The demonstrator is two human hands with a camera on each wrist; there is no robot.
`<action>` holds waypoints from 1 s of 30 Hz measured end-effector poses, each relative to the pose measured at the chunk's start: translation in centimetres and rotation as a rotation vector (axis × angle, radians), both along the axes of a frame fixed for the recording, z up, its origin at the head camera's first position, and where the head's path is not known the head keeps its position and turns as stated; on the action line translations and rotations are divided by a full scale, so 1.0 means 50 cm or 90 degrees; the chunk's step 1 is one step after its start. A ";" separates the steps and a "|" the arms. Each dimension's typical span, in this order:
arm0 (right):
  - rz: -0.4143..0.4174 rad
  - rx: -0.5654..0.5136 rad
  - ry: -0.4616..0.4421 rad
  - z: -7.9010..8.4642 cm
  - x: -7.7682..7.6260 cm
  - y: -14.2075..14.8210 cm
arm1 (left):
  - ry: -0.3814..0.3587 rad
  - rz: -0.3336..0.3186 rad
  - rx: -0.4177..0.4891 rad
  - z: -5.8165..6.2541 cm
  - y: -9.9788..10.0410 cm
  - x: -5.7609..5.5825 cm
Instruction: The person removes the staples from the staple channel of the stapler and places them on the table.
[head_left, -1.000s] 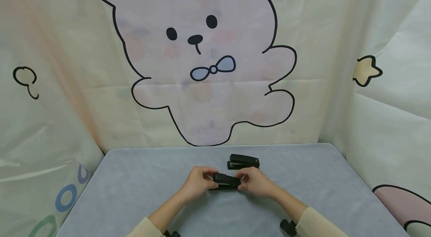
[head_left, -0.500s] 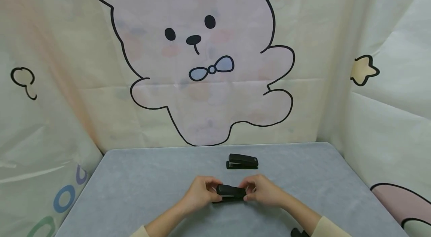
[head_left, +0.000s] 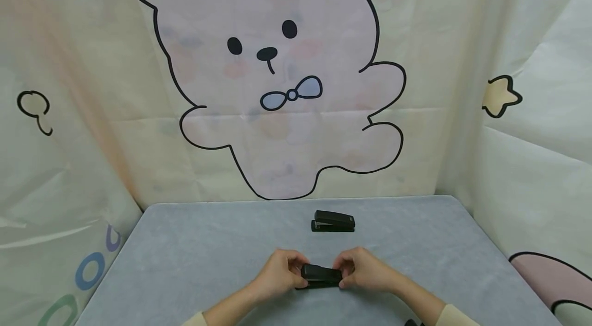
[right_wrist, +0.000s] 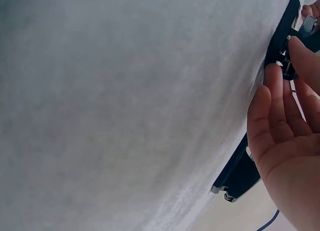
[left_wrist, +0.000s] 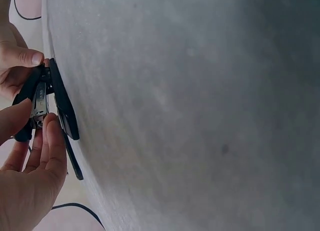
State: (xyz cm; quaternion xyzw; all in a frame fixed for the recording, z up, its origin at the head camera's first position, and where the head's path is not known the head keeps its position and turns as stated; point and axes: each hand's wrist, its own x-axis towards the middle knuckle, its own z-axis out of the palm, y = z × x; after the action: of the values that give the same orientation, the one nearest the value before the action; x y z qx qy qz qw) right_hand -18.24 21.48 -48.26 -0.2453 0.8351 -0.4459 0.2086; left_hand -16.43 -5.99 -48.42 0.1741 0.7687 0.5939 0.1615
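A black stapler (head_left: 320, 274) is held by both hands low over the near middle of the table. My left hand (head_left: 283, 272) grips its left end between thumb and fingers. At the other end, my right hand (head_left: 363, 270) pinches it with thumb and fingertips. From the left wrist, the stapler's base (left_wrist: 64, 103) and top arm stand apart, with the metal staple track (left_wrist: 40, 102) showing between them. Behind the hands, a second black stapler (head_left: 333, 221) rests on the table, untouched; its end (right_wrist: 240, 176) shows below the fingers in the right wrist view.
The table (head_left: 208, 236) wears a grey-blue cloth. A curtain (head_left: 430, 58) printed with a cartoon bear closes off the back, and similar printed sheets hang at both sides. A dark object (head_left: 410, 323) shows at the right wrist.
Both hands and the held stapler have moved toward the table's near side and slightly right, away from the second stapler, which stays put.
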 end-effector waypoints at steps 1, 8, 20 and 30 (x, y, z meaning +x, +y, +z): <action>0.010 0.000 0.004 -0.001 -0.001 0.003 | -0.002 -0.001 0.002 0.000 0.001 0.001; 0.022 -0.008 0.004 -0.007 -0.004 0.011 | -0.008 -0.001 -0.003 0.000 0.006 0.004; -0.015 0.053 0.052 0.025 0.002 -0.027 | 0.084 0.009 -0.117 -0.013 -0.030 -0.007; -0.007 0.039 0.097 0.032 0.002 -0.055 | 0.116 0.010 -0.206 -0.022 -0.034 -0.007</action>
State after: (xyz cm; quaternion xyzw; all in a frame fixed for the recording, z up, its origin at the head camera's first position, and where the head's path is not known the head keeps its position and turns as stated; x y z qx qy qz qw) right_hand -18.15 18.71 -46.64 -0.2675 0.8630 -0.4016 0.1494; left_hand -16.78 -7.69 -49.50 0.1930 0.8669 0.4457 0.1121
